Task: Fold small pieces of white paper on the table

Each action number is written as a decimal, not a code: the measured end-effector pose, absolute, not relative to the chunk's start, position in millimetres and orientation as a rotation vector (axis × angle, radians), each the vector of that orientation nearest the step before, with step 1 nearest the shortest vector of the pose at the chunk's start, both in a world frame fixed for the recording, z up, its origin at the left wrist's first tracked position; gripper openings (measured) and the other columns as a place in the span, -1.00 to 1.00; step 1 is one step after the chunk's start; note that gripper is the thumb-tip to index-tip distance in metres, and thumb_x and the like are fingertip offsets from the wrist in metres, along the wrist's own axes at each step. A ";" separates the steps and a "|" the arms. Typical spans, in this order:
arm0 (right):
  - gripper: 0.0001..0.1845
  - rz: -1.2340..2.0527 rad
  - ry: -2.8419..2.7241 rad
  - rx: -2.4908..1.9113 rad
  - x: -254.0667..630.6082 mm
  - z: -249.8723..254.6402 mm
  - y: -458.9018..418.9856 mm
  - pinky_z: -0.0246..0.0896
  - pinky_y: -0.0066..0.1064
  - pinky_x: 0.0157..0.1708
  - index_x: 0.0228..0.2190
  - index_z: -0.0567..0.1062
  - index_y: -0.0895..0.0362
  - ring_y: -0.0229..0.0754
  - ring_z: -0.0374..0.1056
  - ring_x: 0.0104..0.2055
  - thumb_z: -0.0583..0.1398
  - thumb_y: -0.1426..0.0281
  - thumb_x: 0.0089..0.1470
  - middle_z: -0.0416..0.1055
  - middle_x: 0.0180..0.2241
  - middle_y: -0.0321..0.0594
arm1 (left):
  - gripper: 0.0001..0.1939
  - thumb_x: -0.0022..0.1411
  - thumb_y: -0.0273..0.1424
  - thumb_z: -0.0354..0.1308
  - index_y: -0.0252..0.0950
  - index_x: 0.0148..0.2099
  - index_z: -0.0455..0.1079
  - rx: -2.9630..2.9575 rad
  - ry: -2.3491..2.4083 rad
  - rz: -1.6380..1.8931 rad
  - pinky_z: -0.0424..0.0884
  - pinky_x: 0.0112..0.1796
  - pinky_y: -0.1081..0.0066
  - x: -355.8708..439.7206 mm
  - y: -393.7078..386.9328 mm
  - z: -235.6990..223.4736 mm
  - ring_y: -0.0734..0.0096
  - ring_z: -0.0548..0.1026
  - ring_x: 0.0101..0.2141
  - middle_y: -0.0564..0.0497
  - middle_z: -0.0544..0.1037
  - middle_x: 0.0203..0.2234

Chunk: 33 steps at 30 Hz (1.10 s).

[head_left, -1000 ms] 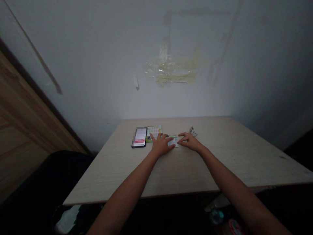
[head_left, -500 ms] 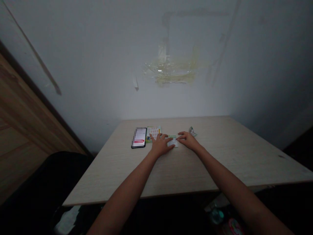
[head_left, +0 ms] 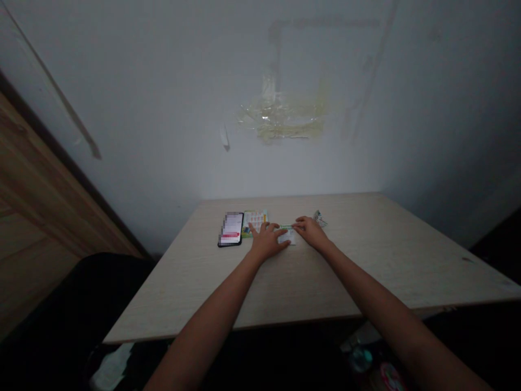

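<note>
A small white packet or card with a green band along its top lies on the table. My left hand rests with its fingers spread, thumb and forefinger over the left part of that packet. The other fingers of this hand reach over a colourful printed sheet or booklet. My right hand is at the packet's upper right corner, its fingertips pinched together on the edge there. How much of the edge lies between those fingertips is too small to see clearly.
A phone with a lit screen lies left of the booklet. Behind my right hand is a crumpled wrapper. The pale table meets a wall with old tape. Below the front edge, a bottle shows dimly.
My right fingertips have moved slightly up and to the left, along the packet's upper right corner. My left hand stays spread in nearly the same place.
</note>
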State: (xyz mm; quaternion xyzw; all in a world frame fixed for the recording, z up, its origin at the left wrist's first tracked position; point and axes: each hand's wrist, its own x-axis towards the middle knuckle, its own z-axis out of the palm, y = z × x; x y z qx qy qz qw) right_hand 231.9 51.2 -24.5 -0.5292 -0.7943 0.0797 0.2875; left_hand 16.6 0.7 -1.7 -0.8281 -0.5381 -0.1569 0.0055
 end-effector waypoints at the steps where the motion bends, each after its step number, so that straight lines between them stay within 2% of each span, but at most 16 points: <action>1: -0.73 0.197 -2.126 -1.419 231.6 -24.6 51.1 0.22 -0.17 0.12 -0.15 0.64 0.05 -0.02 0.38 0.02 0.17 0.30 0.22 0.47 -0.01 -0.07 | -0.54 0.23 0.09 0.07 0.16 0.13 0.41 -2.592 -1.685 -0.493 -0.48 0.10 -0.54 16.6 0.6 -1.5 -0.10 0.15 0.23 0.05 0.40 0.17; 12: -0.68 0.105 -2.133 -1.458 228.1 -26.6 47.1 0.19 -0.16 0.10 -0.06 0.60 0.02 -0.03 0.33 0.03 0.14 0.29 0.23 0.44 -0.03 -0.09 | -0.52 0.23 0.10 0.06 0.17 0.15 0.39 -2.573 -1.716 -0.427 -0.44 0.12 -0.53 18.7 -2.5 2.7 -0.12 0.13 0.24 0.06 0.39 0.18; 18: -0.67 0.159 -2.123 -1.408 233.8 -30.9 48.1 0.17 -0.15 0.15 -0.04 0.59 0.05 -0.02 0.32 0.08 0.19 0.29 0.18 0.45 0.00 -0.08 | -0.53 0.24 0.10 0.06 0.17 0.14 0.40 -2.572 -1.693 -0.457 -0.45 0.11 -0.54 17.9 -1.1 0.1 -0.12 0.14 0.24 0.05 0.39 0.17; 27: -0.78 0.195 -2.074 -1.427 231.3 -25.0 43.3 0.20 -0.15 0.12 -0.25 0.66 0.05 -0.02 0.37 0.04 0.25 0.26 0.11 0.50 -0.04 -0.11 | -0.53 0.24 0.09 0.06 0.17 0.14 0.39 -2.582 -1.675 -0.491 -0.47 0.12 -0.52 17.7 -0.5 -1.4 -0.10 0.15 0.23 0.05 0.40 0.15; 33: -0.81 0.176 -2.043 -1.459 227.2 -24.4 42.7 0.21 -0.15 0.10 -0.30 0.66 0.04 -0.04 0.38 0.01 0.26 0.27 0.08 0.50 -0.08 -0.12 | -0.54 0.23 0.09 0.07 0.16 0.13 0.41 -2.580 -1.662 -0.517 -0.49 0.11 -0.53 18.0 0.4 -2.6 -0.11 0.16 0.22 0.04 0.41 0.15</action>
